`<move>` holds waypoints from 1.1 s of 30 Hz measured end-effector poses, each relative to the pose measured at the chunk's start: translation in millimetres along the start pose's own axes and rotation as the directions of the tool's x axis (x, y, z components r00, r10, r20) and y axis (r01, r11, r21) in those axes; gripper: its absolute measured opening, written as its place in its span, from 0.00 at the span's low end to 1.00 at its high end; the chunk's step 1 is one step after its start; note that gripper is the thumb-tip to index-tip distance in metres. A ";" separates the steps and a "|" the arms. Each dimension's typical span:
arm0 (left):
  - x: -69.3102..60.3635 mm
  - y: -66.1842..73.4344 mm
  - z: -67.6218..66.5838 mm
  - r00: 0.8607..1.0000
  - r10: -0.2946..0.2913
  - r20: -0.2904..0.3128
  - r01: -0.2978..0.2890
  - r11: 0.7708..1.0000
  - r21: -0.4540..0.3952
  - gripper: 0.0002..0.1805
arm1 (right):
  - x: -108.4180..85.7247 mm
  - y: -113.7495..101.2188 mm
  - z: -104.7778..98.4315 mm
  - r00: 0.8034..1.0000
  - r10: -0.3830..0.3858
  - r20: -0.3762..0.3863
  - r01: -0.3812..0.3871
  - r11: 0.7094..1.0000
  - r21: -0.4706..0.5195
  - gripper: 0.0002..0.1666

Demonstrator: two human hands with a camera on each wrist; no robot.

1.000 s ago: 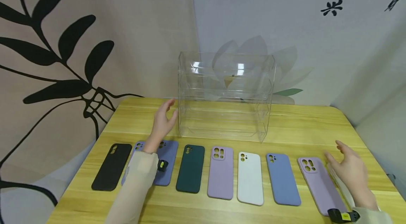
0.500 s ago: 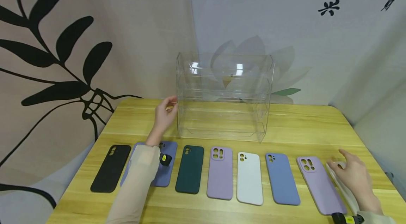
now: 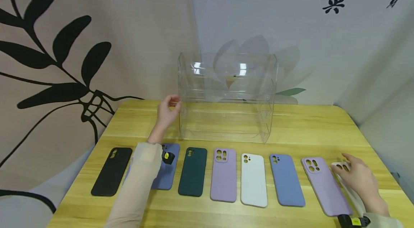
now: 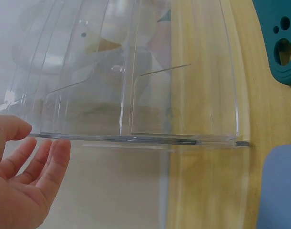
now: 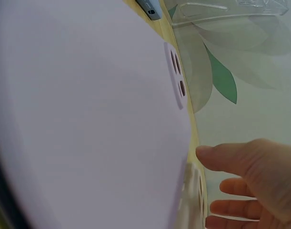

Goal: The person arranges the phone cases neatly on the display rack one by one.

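A clear acrylic display rack with several tiers stands at the back middle of the table. My left hand is at its left side. In the left wrist view, the thumb and fingers pinch the edge of the rack's side panel. At the right, my right hand hovers over a white phone case, partly covering it. Its thumb and fingers are spread apart, close to the case's top end, and contact cannot be made out. Left of that case lies a lilac phone case.
Several phone cases lie in a row along the front: a black case, a blue-violet case partly under the left sleeve, a dark green case, another lilac case, a pale case and a blue case. A printed curtain hangs behind.
My left hand has moved up to the rack's left side and its fingers have closed on the panel. My right hand has lowered over the white phone case. The camera view has shifted slightly.
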State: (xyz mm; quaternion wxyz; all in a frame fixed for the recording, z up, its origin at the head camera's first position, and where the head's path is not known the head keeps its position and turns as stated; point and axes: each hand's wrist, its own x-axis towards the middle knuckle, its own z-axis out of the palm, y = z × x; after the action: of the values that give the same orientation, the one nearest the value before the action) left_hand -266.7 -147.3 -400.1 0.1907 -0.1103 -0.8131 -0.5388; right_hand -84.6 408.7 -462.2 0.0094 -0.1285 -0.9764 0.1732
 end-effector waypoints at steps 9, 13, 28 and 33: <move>2.0 -1.5 -3.8 1.000 -0.014 -0.007 0.014 1.000 0.012 0.10 | 3.4 -0.3 1.0 1.000 0.014 0.006 -0.014 1.000 -0.002 0.45; 2.2 -0.2 -4.9 0.999 -0.041 0.006 0.041 0.999 0.001 0.11 | 2.9 1.5 1.3 1.000 0.002 -0.005 -0.002 1.000 -0.016 0.46; 3.4 2.1 -4.4 0.996 -0.073 0.046 0.075 0.996 -0.047 0.14 | -1.5 2.4 -5.0 0.985 0.137 0.107 -0.131 0.989 -0.066 0.55; 3.6 1.5 -3.2 0.995 -0.085 0.048 0.088 0.994 -0.066 0.14 | -1.8 4.2 -5.3 0.983 0.137 0.125 -0.128 0.989 -0.077 0.56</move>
State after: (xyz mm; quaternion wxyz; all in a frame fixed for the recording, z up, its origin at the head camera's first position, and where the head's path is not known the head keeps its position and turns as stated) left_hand -268.8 -149.7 -396.2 0.1448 -0.0935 -0.8024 -0.5713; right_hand -81.4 413.9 -458.6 -0.0702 -0.1820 -0.9696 0.1480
